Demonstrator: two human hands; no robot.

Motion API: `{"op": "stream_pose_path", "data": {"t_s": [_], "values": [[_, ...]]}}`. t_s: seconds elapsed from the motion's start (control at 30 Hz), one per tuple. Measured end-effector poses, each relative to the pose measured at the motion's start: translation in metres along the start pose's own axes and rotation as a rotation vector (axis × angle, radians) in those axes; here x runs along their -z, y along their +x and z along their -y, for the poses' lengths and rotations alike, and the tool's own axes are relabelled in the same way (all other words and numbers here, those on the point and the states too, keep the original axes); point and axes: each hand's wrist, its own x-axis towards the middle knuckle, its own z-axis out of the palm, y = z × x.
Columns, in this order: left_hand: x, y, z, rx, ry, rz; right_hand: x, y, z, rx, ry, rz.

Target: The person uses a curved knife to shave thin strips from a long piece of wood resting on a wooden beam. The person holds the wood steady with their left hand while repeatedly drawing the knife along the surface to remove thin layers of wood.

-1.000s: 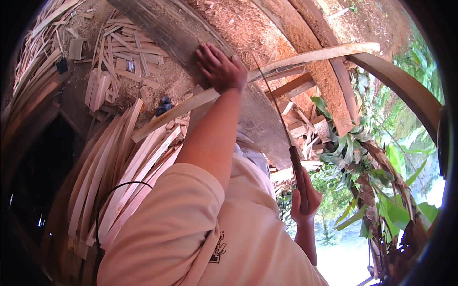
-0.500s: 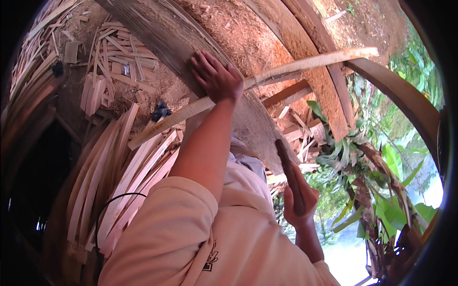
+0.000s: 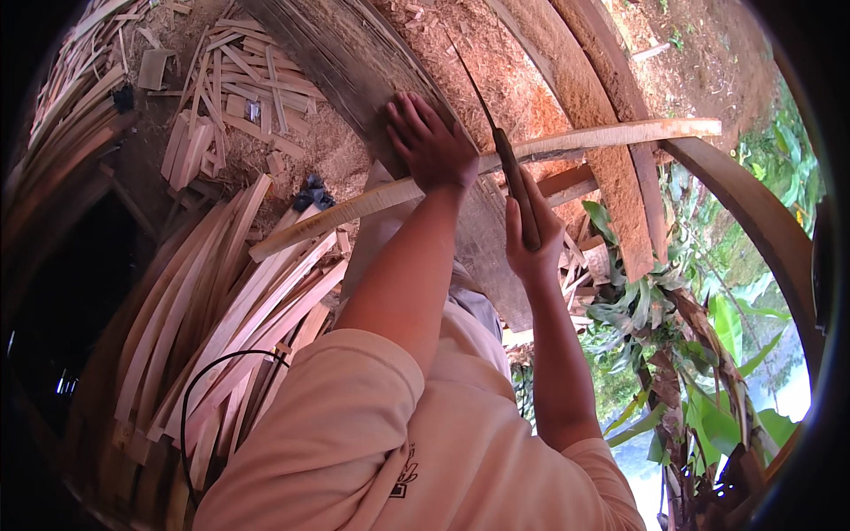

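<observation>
A long pale wooden strip (image 3: 567, 146) is laid across a big dark log (image 3: 354, 62); its long axis runs from the lower left, near the stacked slats (image 3: 221, 310), to the upper right, where the end is seen free in the air. The left hand (image 3: 431, 142) is placed on top of the strip, about at its middle; the fingers (image 3: 409, 113) are spread and pressed flat on the log surface, so the strip is held down under the palm. The right hand (image 3: 531, 234) is closed around the dark handle of a long knife (image 3: 496, 124); the blade is pointed up and away from the body, and it is crossed over the strip just to the right of the left hand. The strip therefore lies directly under the left hand and slightly above the right hand; the left hand is nearer to it. Sawdust (image 3: 496, 62) and short offcuts (image 3: 230, 97) are scattered on the ground; green leaves (image 3: 699, 310) are seen at the right.
</observation>
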Motion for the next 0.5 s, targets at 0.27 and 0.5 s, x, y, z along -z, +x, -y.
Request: {"op": "stream_pose_path", "data": {"t_s": [0.27, 0.5], "values": [[-0.006, -0.002, 0.004, 0.011, -0.038, -0.058, 0.11, -0.156, 0.042, -0.102, -0.172, 0.102], [-0.008, -0.002, 0.002, 0.003, -0.009, -0.06, 0.146, -0.16, 0.097, -0.241, -0.175, 0.157]]}}
